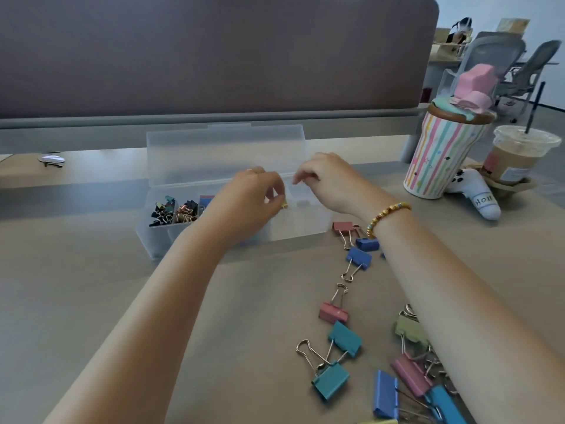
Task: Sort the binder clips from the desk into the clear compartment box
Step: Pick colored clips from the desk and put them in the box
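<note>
At the far left of the pale wooden tabletop a pair of round glasses lies well apart from the work. Next comes the clear plastic compartment box, its hinged lid standing open behind it. Its two leftmost compartments hold small binder clips, a dark mixed heap and a black and copper-toned heap; a third compartment shows a red and blue edge, mostly hidden by the wrist.

The left hand hovers over the middle of the box with fingers curled, pinching a small yellow binder clip just above or inside a middle compartment; which one cannot be told. The right hand hangs over the right part of the box, fingers loosely curled downward and holding nothing that can be seen. A gold bead bracelet circles that wrist.

The step in hand looks like dropping the yellow clip into its compartment. The rightmost compartments appear unfilled.

Right of the box, a trail of large clips waits on the tabletop: a pink one, blue ones, another pink, two teal, and a pile of olive, pink and blue ones under the right forearm. The next move calls for letting go of the yellow clip, then reaching back to this trail and choosing a compartment for the larger clips.

A striped tumbler with a pink lid and an iced coffee cup stand at the far right.
</note>
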